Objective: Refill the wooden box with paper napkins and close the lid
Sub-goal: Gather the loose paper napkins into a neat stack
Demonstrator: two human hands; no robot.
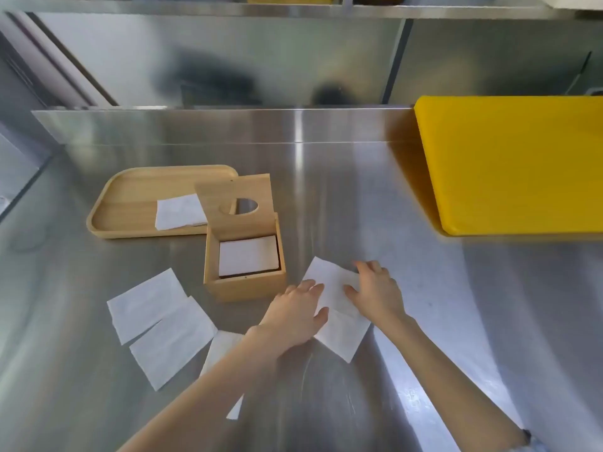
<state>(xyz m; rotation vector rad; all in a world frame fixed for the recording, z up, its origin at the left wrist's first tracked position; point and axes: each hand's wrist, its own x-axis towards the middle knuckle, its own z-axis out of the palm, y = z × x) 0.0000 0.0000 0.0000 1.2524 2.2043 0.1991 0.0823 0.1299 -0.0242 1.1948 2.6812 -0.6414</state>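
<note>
A square wooden box [244, 285] stands mid-table with its hinged lid [235, 194] upright, an oval hole cut in it. A white napkin [248, 256] lies inside the box. Just right of the box a napkin [336, 321] lies flat on the steel. My left hand [293, 316] presses its left edge with fingers spread, and my right hand [375, 290] presses its upper right part. Three more napkins lie left of my arm: one [146, 301], one [173, 340] overlapping it, and one [222, 353] partly hidden under my left forearm.
A wooden tray [130, 197] behind and left of the box holds one napkin [179, 212]. A thick yellow cutting board [515, 161] covers the table's right rear. A steel backsplash [228, 125] and a shelf above close off the far side.
</note>
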